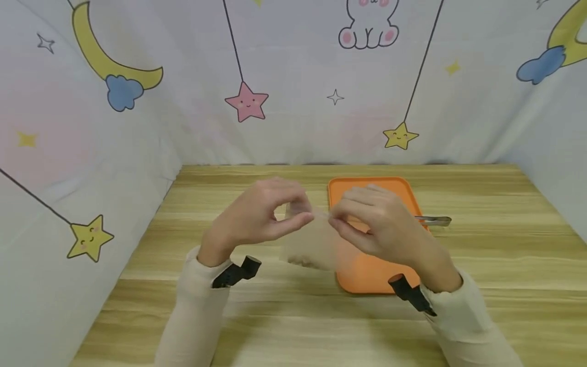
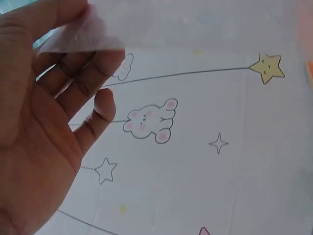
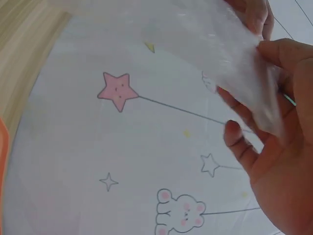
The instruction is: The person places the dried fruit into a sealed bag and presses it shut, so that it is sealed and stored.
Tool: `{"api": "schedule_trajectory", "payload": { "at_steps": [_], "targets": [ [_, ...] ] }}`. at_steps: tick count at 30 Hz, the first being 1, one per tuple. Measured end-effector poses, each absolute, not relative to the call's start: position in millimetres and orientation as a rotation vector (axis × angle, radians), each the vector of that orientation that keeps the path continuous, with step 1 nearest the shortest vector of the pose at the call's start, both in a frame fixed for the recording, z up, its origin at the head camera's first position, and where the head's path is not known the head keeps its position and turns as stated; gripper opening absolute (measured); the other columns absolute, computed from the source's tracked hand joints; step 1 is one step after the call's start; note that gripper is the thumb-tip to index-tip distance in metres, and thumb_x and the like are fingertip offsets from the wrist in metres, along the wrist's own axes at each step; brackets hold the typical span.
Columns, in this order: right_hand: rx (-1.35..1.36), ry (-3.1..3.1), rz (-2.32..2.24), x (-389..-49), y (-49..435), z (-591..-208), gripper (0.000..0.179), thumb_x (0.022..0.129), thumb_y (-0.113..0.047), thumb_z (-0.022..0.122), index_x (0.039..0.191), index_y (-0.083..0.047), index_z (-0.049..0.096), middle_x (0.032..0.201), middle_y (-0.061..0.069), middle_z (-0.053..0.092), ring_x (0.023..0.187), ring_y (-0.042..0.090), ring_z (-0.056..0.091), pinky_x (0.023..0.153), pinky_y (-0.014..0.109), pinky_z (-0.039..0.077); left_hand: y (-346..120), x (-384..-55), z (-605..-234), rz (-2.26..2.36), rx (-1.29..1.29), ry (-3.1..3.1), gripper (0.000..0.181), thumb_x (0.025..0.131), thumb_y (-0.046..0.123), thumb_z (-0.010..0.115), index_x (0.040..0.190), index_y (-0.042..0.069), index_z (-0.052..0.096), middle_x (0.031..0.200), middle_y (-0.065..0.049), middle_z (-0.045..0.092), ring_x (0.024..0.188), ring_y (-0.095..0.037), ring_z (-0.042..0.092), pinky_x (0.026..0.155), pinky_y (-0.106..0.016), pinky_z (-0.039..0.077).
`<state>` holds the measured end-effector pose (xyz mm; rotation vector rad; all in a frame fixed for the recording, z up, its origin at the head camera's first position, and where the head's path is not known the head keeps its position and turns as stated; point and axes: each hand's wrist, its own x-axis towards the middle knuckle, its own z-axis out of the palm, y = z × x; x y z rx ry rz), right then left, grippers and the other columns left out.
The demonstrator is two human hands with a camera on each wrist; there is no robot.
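A clear plastic bag hangs between the two hands above the table, with some small brownish bits along its bottom edge. My left hand pinches the bag's upper left corner between thumb and fingers. At the other upper corner, the thumb and fingertips of my right hand pinch the film. Seen from the left wrist, the see-through film stretches across the top from the thumb. In the right wrist view the bag slopes down past the thumb, its edge lying against the fingers.
An orange tray lies on the wooden table, partly behind the bag and right hand. Metal tongs stick out over its right side. A patterned cloth hangs behind the table and along both sides.
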<state>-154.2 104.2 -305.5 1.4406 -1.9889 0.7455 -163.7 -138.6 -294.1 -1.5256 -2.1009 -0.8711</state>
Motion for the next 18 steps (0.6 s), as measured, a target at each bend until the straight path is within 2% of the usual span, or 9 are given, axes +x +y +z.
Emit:
{"api": "schedule_trajectory", "payload": {
  "at_steps": [4,11,14,18],
  "targets": [
    [1.437,-2.016,0.708,-152.6,103.3,-305.5,0.024,0.105,-0.023,0.053,0.091,-0.01,0.067,0.082,-0.005,0.064,0.068,0.01,0.057,0.062,0.032,0.045,-127.6,-160.6,-296.1,-0.741,-1.54,-2.0,0.013,0.087,0.004,0.069,0.08,0.011,0.062,0.069,0.006,0.053,0.061,-0.005,0.048,0.062,-0.026,0.043],
    [1.485,-1.964,0.732,-149.1,107.3,-299.2,0.026,0.107,-0.021,0.049,0.086,-0.012,0.063,0.073,-0.007,0.055,0.056,0.006,0.042,0.053,0.024,0.036,-127.0,-158.5,-294.4,-0.924,-1.559,-2.015,0.009,0.088,0.01,0.077,0.083,0.012,0.07,0.069,0.007,0.055,0.059,-0.006,0.045,0.058,-0.022,0.038],
    [1.459,-2.003,0.751,-149.8,107.7,-299.3,0.025,0.106,-0.024,0.051,0.088,-0.013,0.063,0.074,-0.008,0.059,0.056,0.005,0.048,0.051,0.022,0.039,-127.3,-161.3,-296.1,-0.932,-1.556,-1.994,0.012,0.089,0.009,0.075,0.079,0.011,0.069,0.066,0.006,0.052,0.057,-0.006,0.043,0.055,-0.021,0.036],
    [1.463,-2.073,0.784,-149.2,106.9,-301.3,0.022,0.106,-0.025,0.051,0.094,-0.012,0.064,0.081,-0.008,0.066,0.066,0.004,0.061,0.056,0.022,0.047,-123.4,-160.6,-297.2,-0.803,-1.566,-1.952,0.018,0.091,0.006,0.073,0.076,0.009,0.065,0.066,0.004,0.055,0.056,-0.005,0.044,0.056,-0.02,0.041]
  ]
}}
